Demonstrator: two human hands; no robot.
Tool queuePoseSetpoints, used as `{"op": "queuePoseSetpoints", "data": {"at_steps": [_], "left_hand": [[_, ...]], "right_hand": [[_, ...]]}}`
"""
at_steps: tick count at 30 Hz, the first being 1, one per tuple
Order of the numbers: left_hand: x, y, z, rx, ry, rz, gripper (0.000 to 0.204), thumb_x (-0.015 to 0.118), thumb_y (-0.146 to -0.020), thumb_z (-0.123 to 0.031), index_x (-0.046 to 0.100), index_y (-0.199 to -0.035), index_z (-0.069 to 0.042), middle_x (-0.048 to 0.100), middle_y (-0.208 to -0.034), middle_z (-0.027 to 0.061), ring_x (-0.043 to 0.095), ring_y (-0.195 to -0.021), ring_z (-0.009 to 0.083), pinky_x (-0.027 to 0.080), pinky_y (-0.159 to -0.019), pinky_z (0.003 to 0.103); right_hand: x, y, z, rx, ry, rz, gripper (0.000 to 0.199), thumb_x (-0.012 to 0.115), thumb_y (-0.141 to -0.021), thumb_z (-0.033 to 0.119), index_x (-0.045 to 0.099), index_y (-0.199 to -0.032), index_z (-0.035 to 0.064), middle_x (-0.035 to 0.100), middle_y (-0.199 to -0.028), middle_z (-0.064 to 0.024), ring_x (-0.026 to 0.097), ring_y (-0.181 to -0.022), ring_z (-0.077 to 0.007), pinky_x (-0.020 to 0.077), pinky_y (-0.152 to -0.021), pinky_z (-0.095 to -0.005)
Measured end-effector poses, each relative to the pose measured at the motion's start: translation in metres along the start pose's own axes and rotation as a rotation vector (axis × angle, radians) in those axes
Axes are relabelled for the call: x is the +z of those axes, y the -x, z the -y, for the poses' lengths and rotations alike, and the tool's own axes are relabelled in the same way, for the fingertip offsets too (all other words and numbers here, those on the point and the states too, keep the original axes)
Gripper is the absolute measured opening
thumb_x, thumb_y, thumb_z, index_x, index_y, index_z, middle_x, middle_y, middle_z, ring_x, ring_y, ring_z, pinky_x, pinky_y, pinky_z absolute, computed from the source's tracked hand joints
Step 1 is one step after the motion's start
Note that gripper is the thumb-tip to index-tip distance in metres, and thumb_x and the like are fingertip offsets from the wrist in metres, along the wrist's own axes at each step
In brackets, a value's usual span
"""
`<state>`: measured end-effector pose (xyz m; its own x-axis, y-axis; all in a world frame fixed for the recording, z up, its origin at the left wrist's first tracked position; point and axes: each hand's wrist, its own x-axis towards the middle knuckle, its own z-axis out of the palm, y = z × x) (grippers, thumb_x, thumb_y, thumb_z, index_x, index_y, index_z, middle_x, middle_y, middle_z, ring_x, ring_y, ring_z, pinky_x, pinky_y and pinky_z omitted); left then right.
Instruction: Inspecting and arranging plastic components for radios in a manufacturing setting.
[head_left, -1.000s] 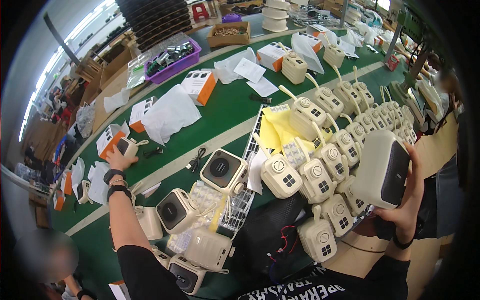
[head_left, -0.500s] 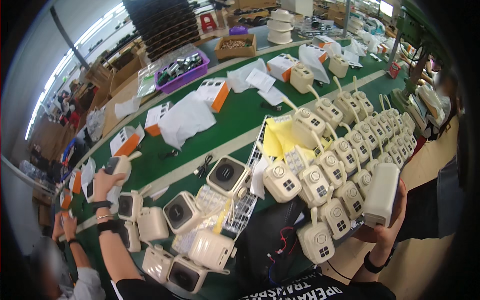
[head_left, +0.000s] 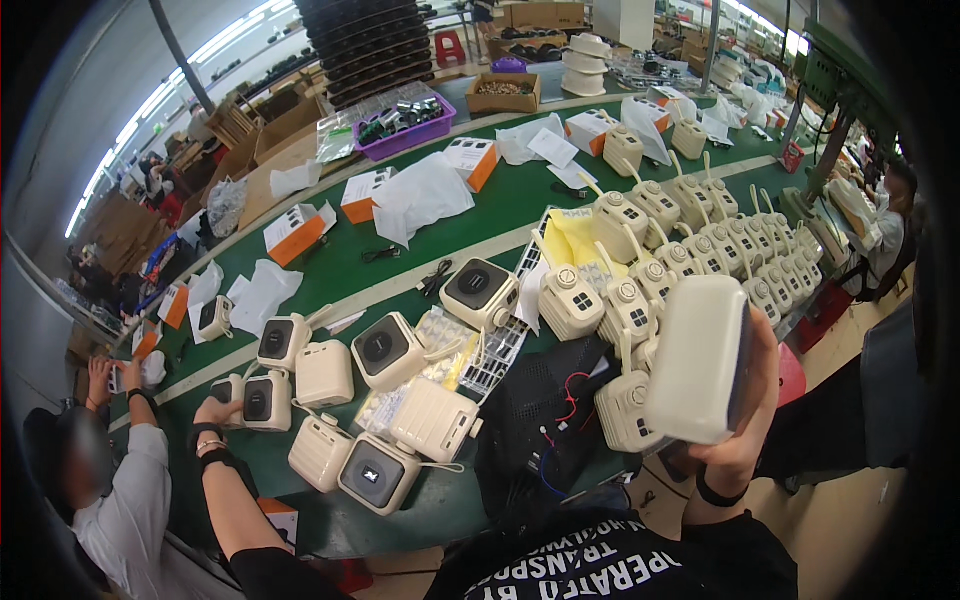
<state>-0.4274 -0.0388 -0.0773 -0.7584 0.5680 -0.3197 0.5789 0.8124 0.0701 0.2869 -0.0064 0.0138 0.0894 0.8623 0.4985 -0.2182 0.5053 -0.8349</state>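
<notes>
Right hand (head_left: 735, 440) raised near the body's right side, fingers wrapped from below around a cream box unit (head_left: 700, 360); grip closed on its lower end and dark right edge, the unit upright and slightly tilted, broad pale face toward the camera. Unit hangs clear of the table, just in front of the crowded cream units at the table's near right edge. Left hand (head_left: 215, 412) stretched out low at left, wrist with a dark band, fingertips touching a small cream unit with a dark round front (head_left: 262, 400); fingers partly curled, cannot tell whether it grips or only rests on it. Beside it, a plain cream unit (head_left: 324, 373), and nearer the body two more (head_left: 375, 472) on the green table (head_left: 330, 270). A black mesh piece with red and blue wires (head_left: 545, 410) lies at the near edge between the hands. Farther out: white grid tray (head_left: 510, 335), yellow sheets (head_left: 572, 240), rows of cream units with antennas (head_left: 700, 250), orange-and-white boxes (head_left: 295, 235), purple bin (head_left: 405, 125). Another person's hands at far left (head_left: 100, 372). Against half a second ago: the held unit has turned from edge-on to face-on and come up higher; left hand has dropped from the far-left units to the nearer one.
</notes>
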Motion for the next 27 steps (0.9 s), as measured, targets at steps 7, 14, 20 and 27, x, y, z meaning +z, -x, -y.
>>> {"op": "queuePoseSetpoints", "data": {"at_steps": [7, 14, 20, 27], "left_hand": [[-0.064, 0.169, -0.171, 0.750, 0.688, -0.380, 0.066, 0.059, -0.080, -0.031, 0.031, -0.131, 0.000, 0.041, -0.127, 0.0216, 0.040, -0.117, 0.0299, 0.035, -0.094, 0.035], [-0.017, 0.372, -0.236, 1.700, 0.883, 0.360, 0.108, 0.088, -0.044, -0.026, 0.029, -0.132, -0.006, 0.028, -0.135, 0.0186, 0.032, -0.125, 0.0297, 0.031, -0.099, 0.042], [-0.003, 0.380, -0.238, 1.733, 0.904, -0.028, 0.075, 0.085, -0.048, -0.019, 0.050, -0.114, -0.007, 0.051, -0.105, 0.0157, 0.053, -0.096, 0.0259, 0.044, -0.081, 0.033], [0.011, 0.389, -0.236, 1.390, 1.422, 0.318, 0.066, 0.079, -0.057, -0.016, 0.044, -0.110, 0.000, 0.048, -0.098, 0.0117, 0.052, -0.091, 0.0199, 0.042, -0.080, 0.030]], "right_hand": [[0.036, 0.006, 0.023, -0.565, 0.767, 0.251, 0.087, 0.082, -0.050, 0.032, 0.040, -0.119, -0.0008, 0.043, -0.111, -0.0170, 0.044, -0.105, -0.0325, 0.0365, -0.088, -0.0394], [0.076, 0.016, 0.019, -0.802, 0.769, 0.396, 0.069, 0.072, -0.061, 0.025, 0.044, -0.122, 0.0098, 0.042, -0.120, -0.0129, 0.042, -0.109, -0.0261, 0.0333, -0.095, -0.0438], [0.081, 0.022, 0.034, -0.785, 0.751, 0.479, 0.078, 0.074, -0.056, 0.022, 0.040, -0.126, 0.0102, 0.040, -0.123, -0.0125, 0.041, -0.109, -0.0266, 0.0335, -0.094, -0.0414], [0.084, 0.017, 0.041, -0.528, 0.550, 0.606, 0.085, 0.076, -0.057, 0.018, 0.034, -0.129, 0.0034, 0.034, -0.130, -0.0156, 0.033, -0.120, -0.0339, 0.0301, -0.097, -0.0419]]}}
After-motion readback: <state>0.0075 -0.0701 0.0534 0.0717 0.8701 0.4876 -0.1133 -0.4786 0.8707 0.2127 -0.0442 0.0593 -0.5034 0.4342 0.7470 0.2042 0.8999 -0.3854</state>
